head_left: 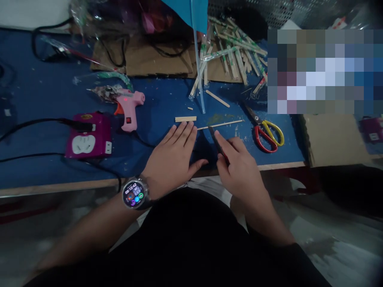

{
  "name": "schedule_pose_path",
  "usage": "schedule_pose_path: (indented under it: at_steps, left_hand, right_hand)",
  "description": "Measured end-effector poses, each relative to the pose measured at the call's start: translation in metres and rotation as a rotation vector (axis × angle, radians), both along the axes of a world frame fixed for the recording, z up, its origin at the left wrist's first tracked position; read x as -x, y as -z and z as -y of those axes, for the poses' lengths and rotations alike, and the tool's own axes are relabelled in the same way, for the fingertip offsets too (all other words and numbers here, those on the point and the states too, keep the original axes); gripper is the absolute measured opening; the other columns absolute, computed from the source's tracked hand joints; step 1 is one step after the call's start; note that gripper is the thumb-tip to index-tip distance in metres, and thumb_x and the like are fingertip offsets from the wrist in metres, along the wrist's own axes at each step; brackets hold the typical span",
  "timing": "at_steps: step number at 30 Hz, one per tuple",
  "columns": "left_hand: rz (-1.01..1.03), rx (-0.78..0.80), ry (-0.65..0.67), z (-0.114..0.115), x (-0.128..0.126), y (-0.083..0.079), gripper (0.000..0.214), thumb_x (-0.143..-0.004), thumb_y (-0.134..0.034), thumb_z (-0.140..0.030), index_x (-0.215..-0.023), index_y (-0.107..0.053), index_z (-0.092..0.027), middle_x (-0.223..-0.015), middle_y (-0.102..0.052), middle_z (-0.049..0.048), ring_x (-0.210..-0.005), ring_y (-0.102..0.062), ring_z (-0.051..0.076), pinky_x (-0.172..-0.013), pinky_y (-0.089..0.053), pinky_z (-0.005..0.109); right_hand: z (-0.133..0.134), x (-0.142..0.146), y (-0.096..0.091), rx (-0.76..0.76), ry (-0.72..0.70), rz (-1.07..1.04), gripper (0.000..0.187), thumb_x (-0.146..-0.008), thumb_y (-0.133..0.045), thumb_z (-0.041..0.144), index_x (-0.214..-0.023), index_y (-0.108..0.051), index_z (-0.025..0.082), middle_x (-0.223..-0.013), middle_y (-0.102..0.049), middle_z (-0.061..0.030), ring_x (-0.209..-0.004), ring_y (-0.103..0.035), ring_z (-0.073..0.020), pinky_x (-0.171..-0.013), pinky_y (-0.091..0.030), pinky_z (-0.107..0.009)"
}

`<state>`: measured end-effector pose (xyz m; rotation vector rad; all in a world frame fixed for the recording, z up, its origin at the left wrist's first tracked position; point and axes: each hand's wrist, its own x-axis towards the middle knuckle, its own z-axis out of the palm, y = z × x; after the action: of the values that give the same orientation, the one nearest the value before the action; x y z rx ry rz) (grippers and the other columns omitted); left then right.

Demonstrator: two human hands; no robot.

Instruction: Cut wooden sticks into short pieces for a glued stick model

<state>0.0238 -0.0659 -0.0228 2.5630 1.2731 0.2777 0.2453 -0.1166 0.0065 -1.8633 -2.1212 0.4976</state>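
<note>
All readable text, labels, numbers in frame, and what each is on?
"08:12:42": smartwatch; its other print is too small to read.
Gold label on the purple socket box: too small to read.
Green markings on the stick wrappers: too blurred to read.

Scissors (257,118), sticks (186,119) on blue table (163,93)

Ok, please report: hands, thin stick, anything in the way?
Left hand flat, fingertips by short sticks. Right hand holding cutter, tip at thin stick. Scissors right, not touching stick.
</note>
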Motion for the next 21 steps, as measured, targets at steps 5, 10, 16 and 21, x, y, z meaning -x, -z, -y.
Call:
schedule_pose_path:
  at_steps: [5, 10, 16, 21]
  left_hand:
    - [0.004, 0.009, 0.009, -0.003, 0.000, -0.003, 0.091, -0.114, -0.050, -0.061, -0.174, -0.039, 0.006, -0.185, -0.035, 0.0304, -0.177, -0.031, 0.042, -0.146, -0.027, 0.061]
    - [0.030, 0.043, 0.013, -0.002, 0.000, -0.004, 0.090, -0.113, -0.053, -0.057, -0.176, -0.036, 0.005, -0.185, -0.034, 0.0309, -0.177, -0.031, 0.043, -0.147, -0.026, 0.062]
    - [0.039, 0.039, 0.010, -0.001, 0.000, -0.004, 0.088, -0.114, -0.052, -0.058, -0.175, -0.039, 0.004, -0.185, -0.036, 0.0291, -0.176, -0.032, 0.041, -0.147, -0.025, 0.060]
    - [0.041, 0.040, 0.007, 0.000, -0.001, -0.008, 0.085, -0.114, -0.054, -0.054, -0.174, -0.041, 0.006, -0.184, -0.035, 0.0305, -0.176, -0.033, 0.042, -0.146, -0.028, 0.061]
  right_hand:
    - [-0.006, 0.007, -0.002, 0.019, -0.008, 0.020, 0.066, -0.109, -0.046, 0.025, -0.175, -0.051, 0.022, -0.138, -0.065, -0.0175, -0.110, -0.071, -0.0314, -0.085, -0.063, -0.044]
    - [-0.010, 0.014, -0.004, 0.043, -0.008, 0.044, 0.065, -0.110, -0.045, 0.026, -0.174, -0.051, 0.023, -0.136, -0.064, -0.0173, -0.106, -0.071, -0.0306, -0.080, -0.062, -0.043]
    - [-0.011, 0.020, -0.005, 0.022, -0.017, 0.052, 0.064, -0.109, -0.045, 0.024, -0.172, -0.054, 0.019, -0.130, -0.065, -0.0170, -0.103, -0.070, -0.0298, -0.080, -0.063, -0.044]
    - [-0.010, 0.020, -0.003, -0.025, -0.039, 0.038, 0.065, -0.108, -0.049, 0.022, -0.172, -0.054, 0.017, -0.130, -0.065, -0.0170, -0.105, -0.069, -0.0299, -0.082, -0.064, -0.044]
